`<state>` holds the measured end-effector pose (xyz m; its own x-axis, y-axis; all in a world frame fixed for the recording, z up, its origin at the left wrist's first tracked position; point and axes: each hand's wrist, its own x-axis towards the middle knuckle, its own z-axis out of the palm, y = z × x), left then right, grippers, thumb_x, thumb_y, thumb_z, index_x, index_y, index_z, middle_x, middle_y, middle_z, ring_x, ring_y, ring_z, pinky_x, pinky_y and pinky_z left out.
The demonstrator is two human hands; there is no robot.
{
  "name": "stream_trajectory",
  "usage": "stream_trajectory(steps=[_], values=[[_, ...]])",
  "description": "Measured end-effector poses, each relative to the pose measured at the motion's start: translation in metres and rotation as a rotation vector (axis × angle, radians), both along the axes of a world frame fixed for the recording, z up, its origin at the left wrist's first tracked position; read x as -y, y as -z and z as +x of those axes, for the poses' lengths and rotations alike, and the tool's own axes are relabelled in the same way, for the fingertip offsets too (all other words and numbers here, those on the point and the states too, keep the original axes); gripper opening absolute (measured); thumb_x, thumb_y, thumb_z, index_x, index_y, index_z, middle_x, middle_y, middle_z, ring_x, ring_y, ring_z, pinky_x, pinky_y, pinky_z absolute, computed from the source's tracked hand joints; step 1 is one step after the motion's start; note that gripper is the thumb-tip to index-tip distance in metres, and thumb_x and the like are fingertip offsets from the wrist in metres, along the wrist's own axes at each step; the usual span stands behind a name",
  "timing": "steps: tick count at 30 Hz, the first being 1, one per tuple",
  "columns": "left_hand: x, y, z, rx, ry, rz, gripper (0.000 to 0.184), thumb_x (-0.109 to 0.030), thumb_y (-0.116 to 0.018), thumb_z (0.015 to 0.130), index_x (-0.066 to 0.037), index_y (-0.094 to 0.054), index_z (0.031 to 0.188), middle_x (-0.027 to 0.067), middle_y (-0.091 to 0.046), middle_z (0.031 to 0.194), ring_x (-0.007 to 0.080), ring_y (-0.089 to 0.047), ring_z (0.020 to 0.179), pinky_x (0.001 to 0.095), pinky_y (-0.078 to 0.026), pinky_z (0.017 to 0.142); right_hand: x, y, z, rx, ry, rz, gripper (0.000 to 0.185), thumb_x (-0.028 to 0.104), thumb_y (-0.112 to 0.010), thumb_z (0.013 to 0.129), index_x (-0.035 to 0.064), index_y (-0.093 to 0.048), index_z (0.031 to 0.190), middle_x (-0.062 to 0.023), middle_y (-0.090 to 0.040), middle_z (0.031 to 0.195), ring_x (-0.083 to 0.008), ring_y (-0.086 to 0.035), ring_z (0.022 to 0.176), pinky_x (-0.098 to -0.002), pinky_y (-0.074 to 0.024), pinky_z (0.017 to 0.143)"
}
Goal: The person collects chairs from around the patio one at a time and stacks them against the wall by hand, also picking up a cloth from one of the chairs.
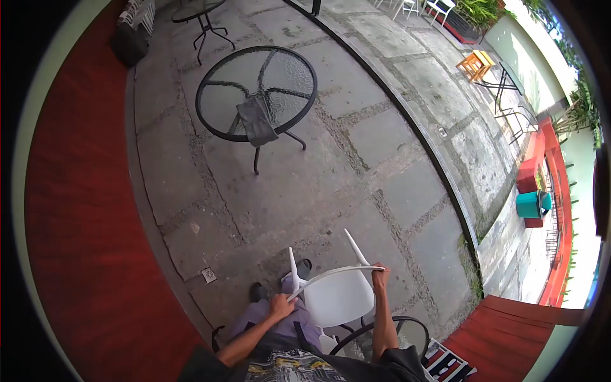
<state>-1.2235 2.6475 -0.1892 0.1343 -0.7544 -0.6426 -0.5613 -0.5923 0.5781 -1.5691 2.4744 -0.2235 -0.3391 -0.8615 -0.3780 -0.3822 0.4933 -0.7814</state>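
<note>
A white chair [340, 298] is in front of my body, with two of its legs pointing away from me. My left hand [282, 307] is closed around the left end of the chair's curved rail. At the other end of that rail, my right hand [380, 276] grips it with wrapped fingers. Just below the chair, close to my right forearm, is part of a round black-rimmed glass table [417, 331]. Whether the chair touches the ground or that table, I cannot tell.
Farther ahead stands a round glass table [216, 114] with a grey cloth [256, 121] over its near edge. A red wall [76, 210] runs along the left. A dark track [407, 102] crosses the stone floor. To the right are a teal bucket [529, 205] and a wooden stool [475, 63].
</note>
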Motion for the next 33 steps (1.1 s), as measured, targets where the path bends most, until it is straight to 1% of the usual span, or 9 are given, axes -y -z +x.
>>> stream_trajectory(steps=[4, 10, 13, 17, 21, 22, 28, 30, 33], values=[[-0.041, -0.015, 0.029, 0.021, -0.084, -0.031, 0.029, -0.035, -0.069, 0.087, -0.022, -0.074, 0.112, 0.0166, -0.071, 0.088, 0.0375, -0.069, 0.082, 0.0466, -0.053, 0.072, -0.027, -0.025, 0.031, 0.062, -0.108, -0.13, 0.022, -0.009, -0.05, 0.072, 0.0023, -0.069, 0.07, -0.0002, -0.058, 0.063, -0.0093, -0.048, 0.063, -0.0284, -0.0351, 0.056], [-0.1, -0.045, 0.084, -0.009, -0.244, -0.064, 0.027, -0.037, -0.07, 0.087, -0.025, -0.075, 0.11, 0.0146, -0.071, 0.085, 0.0354, -0.069, 0.079, 0.0446, -0.053, 0.069, -0.045, -0.092, 0.125, 0.059, -0.197, -0.299, 0.018, -0.007, -0.055, 0.074, 0.0037, -0.069, 0.069, -0.0011, -0.06, 0.063, -0.0099, -0.052, 0.064, -0.0282, -0.0392, 0.061], [-0.132, -0.05, 0.117, -0.049, -0.311, -0.221, 0.025, -0.034, -0.071, 0.086, -0.021, -0.076, 0.106, 0.0147, -0.069, 0.073, 0.0339, -0.068, 0.067, 0.0427, -0.051, 0.061, -0.059, -0.12, 0.168, -0.022, -0.281, -0.333, 0.019, -0.007, -0.052, 0.072, 0.0034, -0.068, 0.069, -0.0029, -0.062, 0.062, -0.0115, -0.055, 0.063, -0.0279, -0.0408, 0.061], [-0.178, -0.057, 0.157, -0.018, -0.399, -0.283, 0.03, -0.036, -0.072, 0.085, -0.011, -0.076, 0.1, 0.0156, -0.067, 0.067, 0.0337, -0.068, 0.065, 0.0425, -0.05, 0.06, -0.068, -0.154, 0.249, 0.025, -0.395, -0.402, 0.022, -0.008, -0.048, 0.069, 0.0027, -0.067, 0.068, -0.0037, -0.062, 0.061, -0.0113, -0.054, 0.061, -0.027, -0.0406, 0.06], [-0.216, -0.071, 0.201, 0.008, -0.507, -0.337, 0.029, -0.038, -0.073, 0.084, -0.01, -0.076, 0.091, 0.0187, -0.066, 0.07, 0.0382, -0.067, 0.068, 0.0456, -0.05, 0.06, -0.067, -0.173, 0.335, 0.11, -0.501, -0.487, 0.02, -0.01, -0.05, 0.067, 0.0027, -0.065, 0.063, 0.0003, -0.055, 0.056, -0.0082, -0.046, 0.059, -0.0256, -0.0341, 0.057], [-0.228, -0.079, 0.21, -0.006, -0.551, -0.336, 0.03, -0.038, -0.073, 0.084, -0.009, -0.076, 0.09, 0.0194, -0.066, 0.069, 0.0387, -0.067, 0.067, 0.0456, -0.05, 0.06, -0.069, -0.181, 0.356, 0.15, -0.532, -0.505, 0.02, -0.01, -0.048, 0.065, 0.0016, -0.064, 0.062, 0.001, -0.053, 0.056, -0.0073, -0.044, 0.058, -0.0256, -0.0314, 0.056], [-0.287, -0.17, 0.253, 0.131, -0.714, -0.377, 0.026, -0.031, -0.074, 0.083, -0.006, -0.076, 0.088, 0.0206, -0.065, 0.067, 0.0386, -0.066, 0.065, 0.044, -0.049, 0.057, -0.099, -0.262, 0.478, 0.297, -0.665, -0.568, 0.018, -0.008, -0.05, 0.069, 0.0022, -0.063, 0.061, -0.0013, -0.056, 0.056, -0.0075, -0.046, 0.058, -0.0251, -0.0339, 0.059], [-0.296, -0.214, 0.275, 0.169, -0.776, -0.572, 0.025, -0.03, -0.076, 0.081, -0.004, -0.076, 0.082, 0.0188, -0.064, 0.064, 0.0362, -0.067, 0.061, 0.0442, -0.048, 0.056, -0.107, -0.286, 0.507, 0.384, -0.679, -0.608, 0.015, -0.005, -0.054, 0.071, 0.0015, -0.061, 0.06, -0.0032, -0.057, 0.057, -0.0087, -0.049, 0.058, -0.0253, -0.0363, 0.06], [-0.322, -0.25, 0.31, 0.173, -0.908, -0.763, 0.034, -0.038, -0.078, 0.081, -0.004, -0.076, 0.085, 0.0159, -0.069, 0.071, 0.0309, -0.068, 0.063, 0.0426, -0.05, 0.062, -0.125, -0.338, 0.545, 0.508, -0.661, -0.656, 0.012, -0.005, -0.057, 0.069, 0.0015, -0.061, 0.06, -0.0008, -0.057, 0.057, -0.0078, -0.051, 0.058, -0.0243, -0.0393, 0.06]])
